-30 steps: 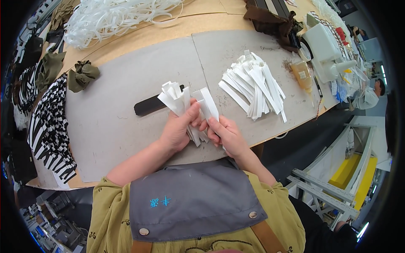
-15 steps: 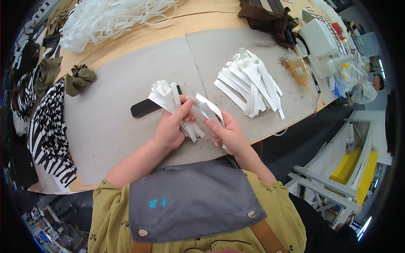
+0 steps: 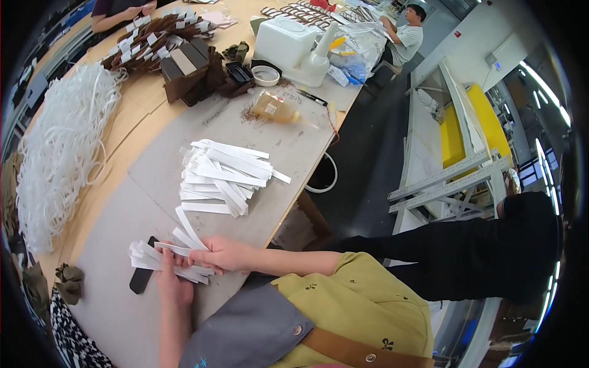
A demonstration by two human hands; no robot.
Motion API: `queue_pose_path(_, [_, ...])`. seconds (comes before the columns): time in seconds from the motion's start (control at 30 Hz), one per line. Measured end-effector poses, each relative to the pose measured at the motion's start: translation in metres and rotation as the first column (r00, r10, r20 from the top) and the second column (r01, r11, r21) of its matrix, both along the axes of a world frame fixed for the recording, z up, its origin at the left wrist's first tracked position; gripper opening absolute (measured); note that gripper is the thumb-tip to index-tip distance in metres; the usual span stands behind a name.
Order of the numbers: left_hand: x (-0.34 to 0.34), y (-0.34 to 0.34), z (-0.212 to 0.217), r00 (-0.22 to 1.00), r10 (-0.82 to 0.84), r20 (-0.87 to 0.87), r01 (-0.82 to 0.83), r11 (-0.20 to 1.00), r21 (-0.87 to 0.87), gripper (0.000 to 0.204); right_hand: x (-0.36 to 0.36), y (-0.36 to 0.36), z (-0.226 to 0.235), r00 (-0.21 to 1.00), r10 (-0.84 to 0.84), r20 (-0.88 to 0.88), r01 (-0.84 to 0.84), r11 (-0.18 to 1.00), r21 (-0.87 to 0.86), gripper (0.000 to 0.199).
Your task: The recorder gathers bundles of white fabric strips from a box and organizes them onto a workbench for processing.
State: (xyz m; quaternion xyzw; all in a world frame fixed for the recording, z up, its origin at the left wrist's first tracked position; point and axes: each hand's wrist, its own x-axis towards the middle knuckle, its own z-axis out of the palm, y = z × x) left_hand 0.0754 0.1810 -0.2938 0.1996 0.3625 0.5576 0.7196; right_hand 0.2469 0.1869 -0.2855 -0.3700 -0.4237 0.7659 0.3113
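A fan of flat white strips (image 3: 142, 253) is gripped in my left hand (image 3: 173, 281), over the grey table covering. My right hand (image 3: 226, 253) is closed on a few more white strips (image 3: 189, 228), close against my left fingers. Some strip ends cross between the two hands, and fingers cover where they meet. Beneath the left bundle lies a black flat bar (image 3: 141, 281), partly covered. Beyond my hands rests a loose pile of similar white strips (image 3: 224, 176).
A heap of translucent white cord (image 3: 64, 153) lies at the left. Farther back are brown pieces (image 3: 190, 58), an amber bottle (image 3: 275, 107), a tape roll (image 3: 265, 75), a pen (image 3: 313, 97) and a white jug (image 3: 283, 46). Another person (image 3: 407, 38) sits at the back right.
My view has swung to the right, so the table appears rotated and a person at the back right shows plainly. Both hands still hold white strips and are now closer together.
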Motion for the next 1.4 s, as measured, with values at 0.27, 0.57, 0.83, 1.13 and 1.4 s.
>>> queue_pose_path(0.27, [0.024, -0.002, 0.022, 0.996, 0.092, -0.024, -0.092, 0.996, -0.016, 0.016, 0.004, -0.003, 0.002, 0.999, 0.015, -0.037, -0.018, 0.997, -0.081, 0.034])
queue_pose_path(0.57, [0.01, -0.001, 0.016, 0.989, 0.055, 0.14, -0.049, 0.998, -0.046, 0.017, 0.008, -0.002, -0.006, 0.981, -0.196, 0.005, 0.189, 0.955, 0.228, 0.039])
queue_pose_path(0.83, [0.001, -0.003, 0.011, 0.98, -0.024, 0.197, 0.03, 0.999, -0.027, 0.02, 0.01, 0.001, -0.004, 0.97, -0.194, -0.144, 0.185, 0.98, -0.071, 0.034])
queue_pose_path(1.13, [0.005, -0.004, 0.004, 0.978, -0.116, 0.175, 0.125, 0.991, -0.04, 0.02, 0.007, 0.004, 0.004, 0.981, -0.188, 0.038, 0.19, 0.98, -0.058, 0.028])
queue_pose_path(1.4, [0.006, -0.007, 0.008, 0.991, -0.109, 0.082, 0.114, 0.992, -0.053, 0.021, 0.003, 0.002, 0.0, 0.977, -0.134, 0.163, 0.125, 0.99, 0.067, 0.026])
